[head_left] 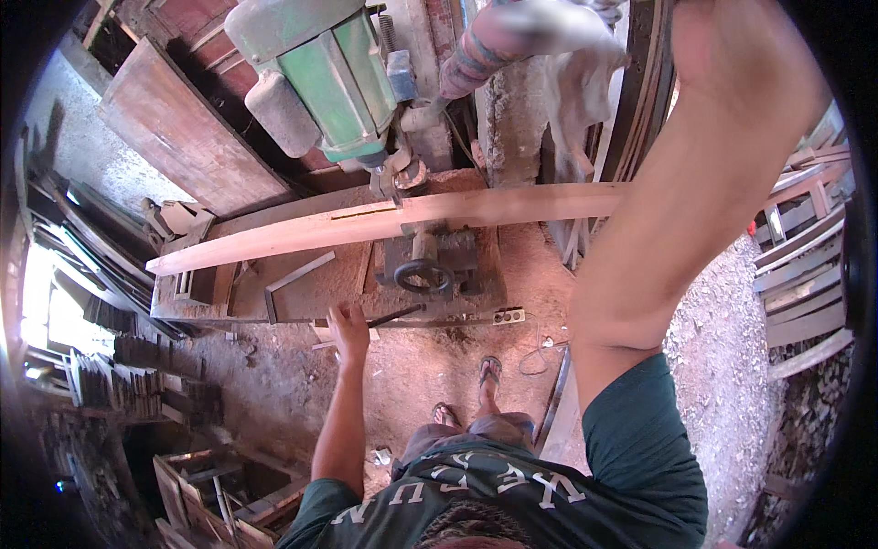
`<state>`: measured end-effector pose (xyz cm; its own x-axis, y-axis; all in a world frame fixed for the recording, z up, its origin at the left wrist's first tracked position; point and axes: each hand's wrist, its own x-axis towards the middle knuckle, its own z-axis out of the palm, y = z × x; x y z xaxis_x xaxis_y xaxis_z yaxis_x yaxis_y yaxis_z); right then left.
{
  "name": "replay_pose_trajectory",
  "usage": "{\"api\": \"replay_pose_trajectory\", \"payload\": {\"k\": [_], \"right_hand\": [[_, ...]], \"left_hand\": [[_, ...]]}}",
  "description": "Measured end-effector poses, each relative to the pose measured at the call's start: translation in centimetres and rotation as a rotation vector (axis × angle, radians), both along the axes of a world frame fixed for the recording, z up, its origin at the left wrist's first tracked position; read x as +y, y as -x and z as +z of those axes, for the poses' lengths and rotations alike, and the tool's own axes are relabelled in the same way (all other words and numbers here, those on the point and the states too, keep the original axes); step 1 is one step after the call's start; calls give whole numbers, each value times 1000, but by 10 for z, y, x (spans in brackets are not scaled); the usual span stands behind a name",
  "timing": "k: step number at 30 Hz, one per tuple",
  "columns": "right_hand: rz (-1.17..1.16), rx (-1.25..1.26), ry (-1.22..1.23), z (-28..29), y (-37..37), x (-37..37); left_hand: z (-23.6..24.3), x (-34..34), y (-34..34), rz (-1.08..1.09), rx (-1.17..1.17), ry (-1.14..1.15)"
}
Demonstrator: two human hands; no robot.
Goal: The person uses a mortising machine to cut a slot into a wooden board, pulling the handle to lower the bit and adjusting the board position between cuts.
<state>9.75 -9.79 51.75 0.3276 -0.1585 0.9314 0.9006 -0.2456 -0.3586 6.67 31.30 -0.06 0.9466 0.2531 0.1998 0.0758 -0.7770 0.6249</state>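
Note:
My left hand [347, 331] is open at the front edge of the workbench [210, 309], its fingers pointing away from me. Beside its thumb is the end of a dark rod [398, 317]; whether they touch I cannot tell. My right arm is raised high on the right, and only the base of my right hand [700, 46] shows at the top edge, its fingers hidden. Across the bench lies a long, slightly curved wooden beam [274, 240] with a narrow slot cut in it. Over it stands a green motor-driven mortising machine [338, 91], its tool end close to the slot.
A round handwheel [423, 275] sits on the clamp below the beam. An L-shaped square [297, 277] lies on the bench among sawdust. A socket strip [509, 316] is at the bench's front edge. Stacked boards [805, 284] line the right side; a wooden frame [197, 494] stands lower left.

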Motion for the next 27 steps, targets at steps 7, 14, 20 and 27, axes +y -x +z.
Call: {"api": "replay_pose_trajectory", "payload": {"k": [7,14,20,27], "right_hand": [[-64,-194,-41,-74,91,28],[-116,-231,-133,-153,163,45],[-9,-161,-147,-241,213,66],[107,371,-291,-314,280,62]], "left_hand": [[303,-106,-24,-503,-526,246],[429,-289,2,-1334,-982,378],[364,-281,71,-1462,-148,208],[304,-267,87,-1459,-148,90]]}}
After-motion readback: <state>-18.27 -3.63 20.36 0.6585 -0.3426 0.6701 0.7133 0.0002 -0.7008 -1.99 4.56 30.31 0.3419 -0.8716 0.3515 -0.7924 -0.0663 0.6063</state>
